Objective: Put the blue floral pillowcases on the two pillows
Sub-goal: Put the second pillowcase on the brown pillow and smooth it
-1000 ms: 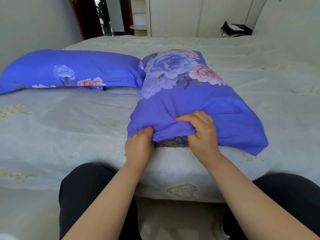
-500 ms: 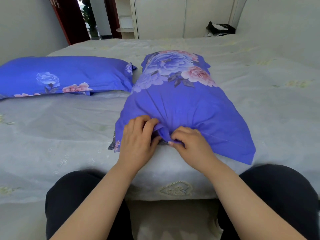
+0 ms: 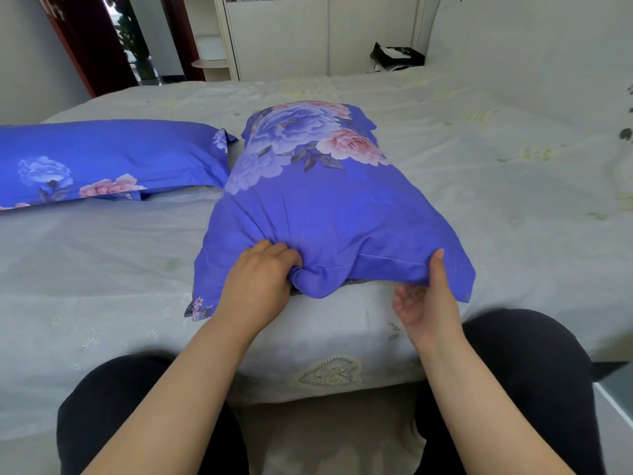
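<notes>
1. Both bare forearms reach forward, side by side.
2. The left hand [image 3: 255, 286] lies knuckles up, fingers curled into bunched blue fabric.
3. The right hand [image 3: 426, 299] is turned palm up, thumb pinching the fabric's hem.

Pale bed [image 3: 479, 138], white wardrobe [image 3: 284, 39], dark red doorway [image 3: 85, 39]

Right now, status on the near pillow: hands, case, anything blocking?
Left hand bunching near pillowcase hem. Right hand pinching its right corner. Pillow covered, opening untucked. Second pillow cased, lying clear to the left.
</notes>
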`<state>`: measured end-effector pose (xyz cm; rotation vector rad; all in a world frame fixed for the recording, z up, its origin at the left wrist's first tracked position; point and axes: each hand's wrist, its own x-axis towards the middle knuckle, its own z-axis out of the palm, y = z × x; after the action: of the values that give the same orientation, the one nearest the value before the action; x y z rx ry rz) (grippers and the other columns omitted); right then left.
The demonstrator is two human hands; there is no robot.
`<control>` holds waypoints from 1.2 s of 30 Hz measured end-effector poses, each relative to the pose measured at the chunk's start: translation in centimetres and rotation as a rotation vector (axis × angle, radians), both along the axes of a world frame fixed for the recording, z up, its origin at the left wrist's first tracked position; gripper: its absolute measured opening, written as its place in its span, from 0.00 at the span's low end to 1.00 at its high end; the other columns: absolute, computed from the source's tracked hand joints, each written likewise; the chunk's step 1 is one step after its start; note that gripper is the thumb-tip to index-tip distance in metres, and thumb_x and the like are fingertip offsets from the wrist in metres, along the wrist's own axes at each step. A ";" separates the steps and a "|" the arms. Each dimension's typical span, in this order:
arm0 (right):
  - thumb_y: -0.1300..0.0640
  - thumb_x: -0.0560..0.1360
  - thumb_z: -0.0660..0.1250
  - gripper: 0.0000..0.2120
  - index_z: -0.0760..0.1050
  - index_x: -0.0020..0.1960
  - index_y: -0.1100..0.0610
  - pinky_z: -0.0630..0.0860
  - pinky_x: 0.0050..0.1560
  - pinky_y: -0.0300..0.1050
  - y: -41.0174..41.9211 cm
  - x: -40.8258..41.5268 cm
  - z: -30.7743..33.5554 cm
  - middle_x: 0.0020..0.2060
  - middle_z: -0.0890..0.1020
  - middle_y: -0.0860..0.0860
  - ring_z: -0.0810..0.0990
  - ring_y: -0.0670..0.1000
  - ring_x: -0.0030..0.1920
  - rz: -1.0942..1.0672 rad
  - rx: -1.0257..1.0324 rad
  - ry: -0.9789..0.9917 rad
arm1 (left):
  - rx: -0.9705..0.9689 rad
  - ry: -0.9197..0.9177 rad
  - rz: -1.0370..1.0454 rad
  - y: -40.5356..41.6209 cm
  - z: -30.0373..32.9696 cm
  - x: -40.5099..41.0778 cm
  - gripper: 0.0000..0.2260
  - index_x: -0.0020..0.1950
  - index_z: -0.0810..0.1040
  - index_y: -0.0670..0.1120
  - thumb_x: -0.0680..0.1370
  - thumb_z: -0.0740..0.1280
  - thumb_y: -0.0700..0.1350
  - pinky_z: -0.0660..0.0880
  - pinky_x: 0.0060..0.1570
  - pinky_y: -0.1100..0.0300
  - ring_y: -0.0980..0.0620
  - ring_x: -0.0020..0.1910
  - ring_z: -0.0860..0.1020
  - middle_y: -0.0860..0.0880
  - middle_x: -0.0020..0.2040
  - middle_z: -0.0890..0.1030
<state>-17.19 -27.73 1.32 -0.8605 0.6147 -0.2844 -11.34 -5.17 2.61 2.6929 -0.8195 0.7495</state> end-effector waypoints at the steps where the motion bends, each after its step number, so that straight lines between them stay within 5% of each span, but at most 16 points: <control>1: 0.38 0.73 0.65 0.16 0.75 0.52 0.49 0.73 0.39 0.41 -0.2 -0.1 0.3 0.43 0.76 0.48 0.75 0.47 0.38 -0.065 -0.077 -0.018 | 0.009 0.016 -0.007 -0.1 0.0 0.1 0.05 0.36 0.77 0.47 0.64 0.63 0.39 0.70 0.32 0.57 0.46 0.33 0.71 0.51 0.31 0.75; 3: 0.44 0.77 0.63 0.10 0.75 0.41 0.49 0.72 0.37 0.39 -0.1 -0.4 1.1 0.38 0.77 0.44 0.74 0.45 0.35 -0.142 -0.301 -0.098 | 0.015 0.042 -0.009 -0.1 -0.2 0.4 0.07 0.37 0.77 0.47 0.63 0.62 0.38 0.71 0.33 0.56 0.45 0.34 0.71 0.51 0.32 0.76; 6: 0.48 0.79 0.59 0.19 0.64 0.32 0.53 0.68 0.31 0.37 -0.8 -1.6 1.1 0.27 0.69 0.45 0.68 0.45 0.29 -0.250 -0.510 -0.146 | -0.061 0.092 0.003 0.0 -0.8 0.8 0.06 0.38 0.77 0.47 0.65 0.62 0.39 0.70 0.36 0.56 0.46 0.36 0.71 0.52 0.33 0.76; 10: 0.56 0.77 0.60 0.10 0.76 0.46 0.60 0.70 0.38 0.40 -3.1 -1.8 -5.9 0.39 0.77 0.52 0.74 0.50 0.38 -0.314 -0.405 0.221 | -0.168 0.161 -0.065 -0.8 -1.9 0.7 0.04 0.42 0.78 0.48 0.68 0.65 0.44 0.71 0.43 0.54 0.50 0.42 0.70 0.54 0.38 0.78; 13: 0.56 0.74 0.60 0.05 0.71 0.39 0.52 0.66 0.34 0.41 -2.7 -0.7 -9.6 0.41 0.75 0.53 0.70 0.49 0.33 -0.223 -0.277 0.288 | -0.126 0.113 -0.059 -1.4 -2.5 0.5 0.08 0.41 0.77 0.48 0.71 0.62 0.49 0.70 0.42 0.54 0.50 0.41 0.71 0.54 0.37 0.78; 16: 0.61 0.74 0.63 0.11 0.65 0.36 0.53 0.68 0.35 0.44 -2.4 -0.5 -9.0 0.35 0.72 0.51 0.70 0.51 0.34 -0.345 -0.371 0.308 | -0.106 0.026 -0.007 -0.7 -3.4 -0.5 0.14 0.37 0.74 0.47 0.77 0.57 0.52 0.67 0.38 0.56 0.48 0.38 0.71 0.52 0.33 0.75; 18: 0.63 0.72 0.64 0.13 0.63 0.39 0.50 0.71 0.48 0.50 -2.2 -1.1 -6.7 0.43 0.69 0.51 0.69 0.52 0.43 -0.561 -0.659 0.181 | -0.095 0.004 0.041 -0.1 -4.0 -1.2 0.15 0.36 0.73 0.47 0.78 0.56 0.51 0.65 0.37 0.57 0.47 0.37 0.72 0.51 0.33 0.75; 21: 0.64 0.72 0.64 0.09 0.68 0.50 0.55 0.69 0.58 0.48 -1.4 -1.5 -2.1 0.52 0.68 0.51 0.69 0.53 0.54 -0.697 -1.227 -0.354 | -0.001 0.026 0.081 -0.2 -5.7 -1.9 0.15 0.35 0.73 0.48 0.77 0.55 0.51 0.63 0.37 0.58 0.47 0.36 0.72 0.53 0.33 0.75; 23: 0.64 0.73 0.63 0.08 0.72 0.52 0.63 0.69 0.59 0.49 0.2 -0.9 2.0 0.52 0.73 0.58 0.71 0.56 0.56 -0.630 -1.477 -0.590 | 0.044 0.069 0.097 -0.6 -6.8 -2.3 0.14 0.35 0.74 0.49 0.77 0.55 0.51 0.62 0.36 0.59 0.48 0.36 0.72 0.53 0.32 0.76; 25: 0.58 0.75 0.62 0.12 0.75 0.55 0.63 0.67 0.62 0.54 2.6 0.5 5.3 0.57 0.75 0.58 0.72 0.57 0.60 -0.434 -1.626 -0.622 | 0.048 0.092 0.103 -0.9 -7.7 -2.8 0.14 0.34 0.74 0.49 0.77 0.55 0.51 0.62 0.36 0.59 0.48 0.35 0.72 0.54 0.32 0.76; 28: 0.36 0.77 0.50 0.30 0.62 0.73 0.50 0.51 0.72 0.65 4.0 4.3 2.7 0.74 0.61 0.51 0.55 0.57 0.75 0.056 -1.927 -0.205 | 0.016 0.123 0.095 -0.7 -8.0 -3.3 0.14 0.34 0.73 0.49 0.77 0.55 0.52 0.64 0.35 0.59 0.48 0.35 0.72 0.54 0.32 0.76; 30: 0.29 0.73 0.39 0.35 0.49 0.76 0.43 0.46 0.71 0.69 3.7 6.1 -1.4 0.77 0.51 0.46 0.47 0.55 0.77 0.238 -1.999 -0.020 | -0.036 0.114 0.075 -0.2 -8.0 -3.5 0.15 0.35 0.73 0.49 0.78 0.55 0.52 0.68 0.34 0.57 0.48 0.35 0.72 0.53 0.33 0.75; 36: 0.34 0.76 0.42 0.32 0.53 0.76 0.45 0.44 0.72 0.65 3.4 7.8 -2.8 0.76 0.57 0.47 0.52 0.54 0.76 0.142 -1.933 0.019 | -0.478 0.124 0.158 1.4 -6.1 -4.0 0.17 0.42 0.80 0.47 0.78 0.55 0.53 0.65 0.44 0.62 0.52 0.44 0.67 0.53 0.43 0.77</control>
<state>-9.36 -24.29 -1.47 -2.7315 0.1042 -0.7512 -15.35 -3.78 -3.48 2.3556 -0.3433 0.6971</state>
